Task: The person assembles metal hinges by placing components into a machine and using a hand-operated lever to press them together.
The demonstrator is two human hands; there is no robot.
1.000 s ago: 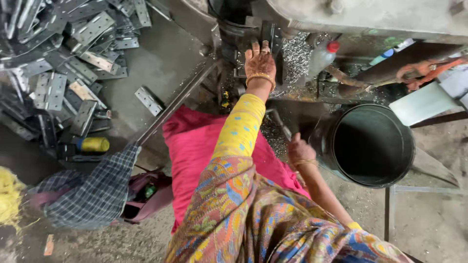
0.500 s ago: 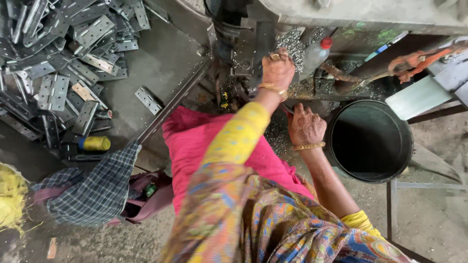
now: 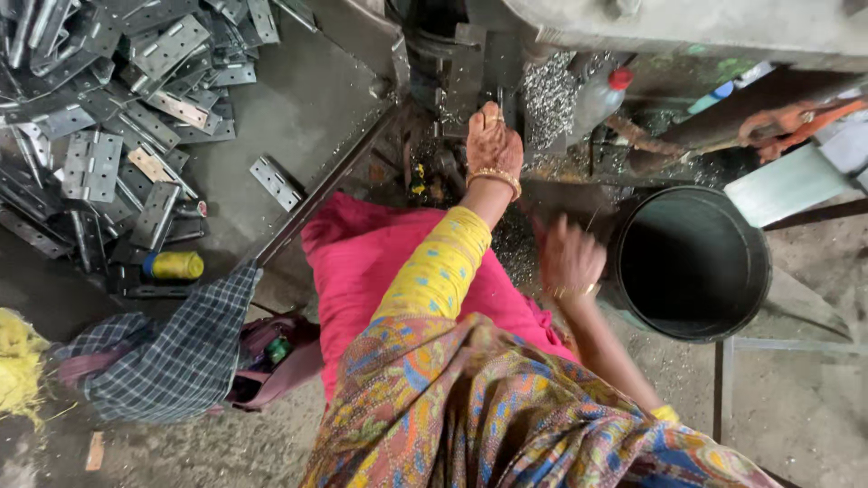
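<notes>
Head view looks straight down at a grey concrete floor (image 3: 316, 108), dusty and strewn with metal shavings near the top. A grey machine (image 3: 633, 27) runs along the upper edge, its dark middle part reaching down toward the person. A heap of metal hinges (image 3: 99, 136) fills the upper left corner, with one loose hinge (image 3: 276, 183) lying apart on the bare floor and a long metal bar (image 3: 321, 194) running slantwise beside it. A dark round bucket (image 3: 692, 262) stands at the right, just beside the person's right hand. A pink cloth (image 3: 362, 262) lies across the lap. A checked cloth (image 3: 172, 352) lies at the lower left, with a yellow spool (image 3: 176, 265) above it. The left hand (image 3: 493, 145) is stretched forward, fingers curled against the machine's metal part; what it grips I cannot tell. The right hand (image 3: 568, 258) is blurred, fingers loosely spread, nothing seen in it.
</notes>
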